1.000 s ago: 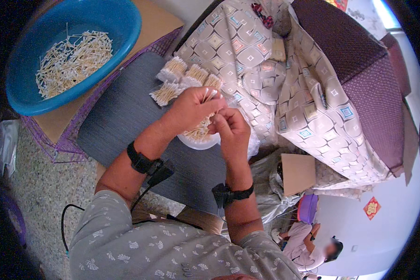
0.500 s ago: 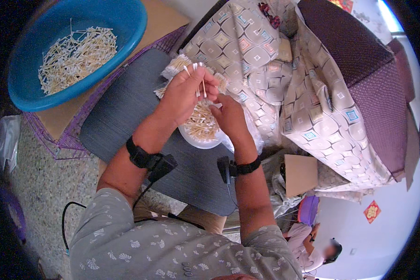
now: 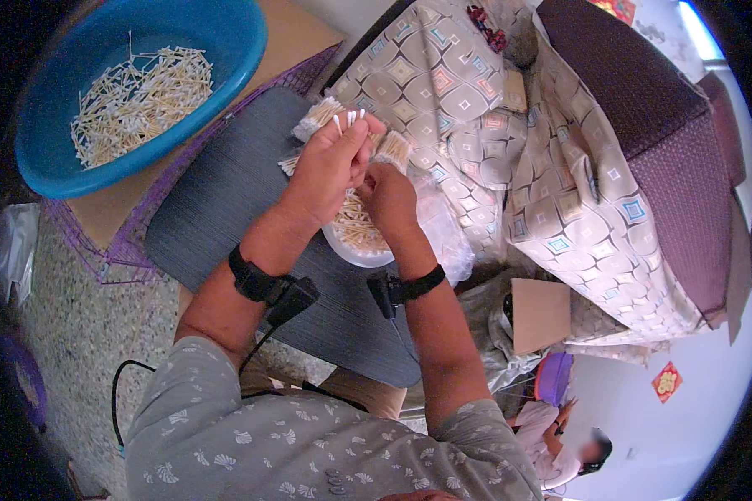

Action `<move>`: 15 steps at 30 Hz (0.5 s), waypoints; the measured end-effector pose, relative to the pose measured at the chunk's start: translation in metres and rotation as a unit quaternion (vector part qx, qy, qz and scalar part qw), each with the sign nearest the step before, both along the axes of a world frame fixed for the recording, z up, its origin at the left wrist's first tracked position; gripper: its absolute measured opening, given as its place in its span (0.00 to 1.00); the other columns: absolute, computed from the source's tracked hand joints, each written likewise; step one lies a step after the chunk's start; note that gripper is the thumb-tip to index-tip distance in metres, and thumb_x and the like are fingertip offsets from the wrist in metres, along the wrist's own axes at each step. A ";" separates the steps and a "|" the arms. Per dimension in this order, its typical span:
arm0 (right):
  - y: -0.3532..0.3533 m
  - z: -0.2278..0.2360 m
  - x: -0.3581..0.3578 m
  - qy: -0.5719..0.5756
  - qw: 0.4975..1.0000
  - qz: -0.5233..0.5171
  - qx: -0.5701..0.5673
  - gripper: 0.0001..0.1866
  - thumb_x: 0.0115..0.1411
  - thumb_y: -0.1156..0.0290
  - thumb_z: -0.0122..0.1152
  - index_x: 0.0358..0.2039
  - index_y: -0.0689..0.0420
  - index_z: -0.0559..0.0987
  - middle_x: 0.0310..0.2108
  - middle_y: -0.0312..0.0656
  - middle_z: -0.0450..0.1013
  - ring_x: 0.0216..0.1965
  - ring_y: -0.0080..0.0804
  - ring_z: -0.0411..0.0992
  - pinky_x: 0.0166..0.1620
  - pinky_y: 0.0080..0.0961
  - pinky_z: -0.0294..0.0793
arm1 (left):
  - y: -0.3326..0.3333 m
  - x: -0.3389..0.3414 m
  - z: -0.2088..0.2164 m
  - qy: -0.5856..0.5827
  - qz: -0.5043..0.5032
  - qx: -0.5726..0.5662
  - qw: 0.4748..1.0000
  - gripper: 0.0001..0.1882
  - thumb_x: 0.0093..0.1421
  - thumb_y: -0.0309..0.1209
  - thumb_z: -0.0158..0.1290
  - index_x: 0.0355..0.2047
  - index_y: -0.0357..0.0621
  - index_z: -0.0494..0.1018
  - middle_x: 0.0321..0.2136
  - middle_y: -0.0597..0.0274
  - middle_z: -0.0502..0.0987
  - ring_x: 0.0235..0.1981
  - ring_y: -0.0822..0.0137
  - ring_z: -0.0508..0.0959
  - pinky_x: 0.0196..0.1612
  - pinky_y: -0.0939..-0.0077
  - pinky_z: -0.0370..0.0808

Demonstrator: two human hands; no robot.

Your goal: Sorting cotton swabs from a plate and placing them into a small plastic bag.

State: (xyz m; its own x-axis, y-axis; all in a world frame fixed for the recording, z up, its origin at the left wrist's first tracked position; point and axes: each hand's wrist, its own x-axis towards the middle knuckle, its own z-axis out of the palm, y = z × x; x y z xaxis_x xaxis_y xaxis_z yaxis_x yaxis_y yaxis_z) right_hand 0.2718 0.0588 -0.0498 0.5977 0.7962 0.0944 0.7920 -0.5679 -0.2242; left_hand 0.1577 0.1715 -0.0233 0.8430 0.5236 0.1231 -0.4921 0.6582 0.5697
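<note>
My left hand (image 3: 330, 167) is closed on several cotton swabs (image 3: 351, 117), whose white tips stick up above the thumb. Close against it, my right hand (image 3: 387, 196) has its fingers curled; what they hold, if anything, is hidden behind the hand. Below both hands is a white bowl (image 3: 368, 259) of loose cotton swabs (image 3: 355, 224). Past the left hand lies a bundle of swabs (image 3: 316, 115) in clear wrap. Another swab bundle (image 3: 393, 150) lies just beyond the right hand.
The bowl rests on a dark grey padded board (image 3: 217, 192). A large blue basin (image 3: 38, 171) of loose swabs (image 3: 142, 104) stands at the far left on cardboard. Patterned cloth (image 3: 476, 159) and clear plastic bags (image 3: 447, 230) lie to the right. Another person (image 3: 551, 447) sits at lower right.
My right hand has moved left and up against the left hand, its fingers now curled in. The swabs in my left hand stand more upright, and their lower ends are now hidden.
</note>
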 end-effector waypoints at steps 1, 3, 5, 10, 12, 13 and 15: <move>-0.001 -0.001 -0.001 -0.012 1.000 0.001 0.010 0.11 0.54 0.65 0.61 0.36 0.55 0.78 0.35 0.48 0.74 0.37 0.50 0.74 0.39 0.42 0.72 | 0.000 0.000 -0.001 -0.006 -0.003 0.002 1.000 0.12 0.69 0.36 0.41 0.40 0.43 0.72 0.20 0.74 0.63 0.17 0.84 0.59 0.18 0.90 0.57; -0.004 0.001 -0.002 -0.012 0.999 0.013 0.046 0.10 0.54 0.65 0.60 0.35 0.55 0.78 0.34 0.48 0.74 0.36 0.49 0.74 0.39 0.42 0.72 | 0.001 0.001 -0.002 -0.013 -0.002 0.001 1.000 0.12 0.69 0.36 0.41 0.40 0.44 0.72 0.20 0.74 0.63 0.17 0.83 0.59 0.18 0.89 0.58; -0.010 0.005 -0.004 -0.012 0.996 0.023 0.081 0.10 0.55 0.65 0.60 0.35 0.55 0.78 0.34 0.48 0.74 0.36 0.49 0.74 0.38 0.42 0.72 | 0.000 0.002 -0.001 -0.022 -0.002 0.001 1.000 0.12 0.69 0.36 0.41 0.39 0.44 0.72 0.20 0.74 0.63 0.17 0.83 0.60 0.19 0.89 0.59; -0.030 0.022 -0.019 0.026 0.974 -0.045 0.221 0.07 0.54 0.71 0.62 0.33 0.58 0.79 0.29 0.46 0.76 0.27 0.37 0.76 0.32 0.31 0.74 | -0.006 0.006 -0.001 0.001 0.017 0.001 1.000 0.11 0.68 0.36 0.44 0.40 0.45 0.72 0.19 0.76 0.63 0.17 0.82 0.59 0.19 0.87 0.57; -0.042 0.028 -0.018 0.079 0.961 -0.071 0.256 0.07 0.55 0.72 0.62 0.34 0.59 0.79 0.28 0.43 0.76 0.26 0.31 0.75 0.31 0.27 0.74 | -0.005 0.005 -0.003 0.007 0.013 0.022 1.000 0.10 0.67 0.36 0.44 0.40 0.45 0.73 0.18 0.77 0.63 0.17 0.83 0.59 0.18 0.87 0.56; -0.046 0.031 -0.020 0.133 0.942 -0.097 0.291 0.07 0.56 0.72 0.61 0.35 0.60 0.79 0.28 0.41 0.77 0.24 0.26 0.75 0.29 0.24 0.73 | -0.006 0.004 -0.003 0.014 0.010 0.044 0.999 0.10 0.67 0.35 0.45 0.39 0.45 0.73 0.17 0.77 0.62 0.16 0.83 0.59 0.18 0.86 0.55; -0.055 0.039 -0.027 0.196 0.920 -0.101 0.325 0.07 0.59 0.71 0.60 0.37 0.59 0.79 0.27 0.37 0.77 0.25 0.20 0.73 0.27 0.19 0.72 | -0.008 0.002 0.002 0.043 0.015 0.069 0.997 0.09 0.67 0.35 0.46 0.39 0.46 0.73 0.16 0.78 0.61 0.16 0.83 0.58 0.18 0.86 0.54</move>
State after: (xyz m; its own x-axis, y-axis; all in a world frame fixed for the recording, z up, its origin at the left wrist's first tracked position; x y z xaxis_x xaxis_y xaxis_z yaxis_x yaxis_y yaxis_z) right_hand 0.2445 0.0042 -0.0106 0.8164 0.5167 0.2577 0.4719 -0.3398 -0.8136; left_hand 0.1593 0.1640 -0.0216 0.8376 0.5321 0.1239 -0.4564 0.5568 0.6940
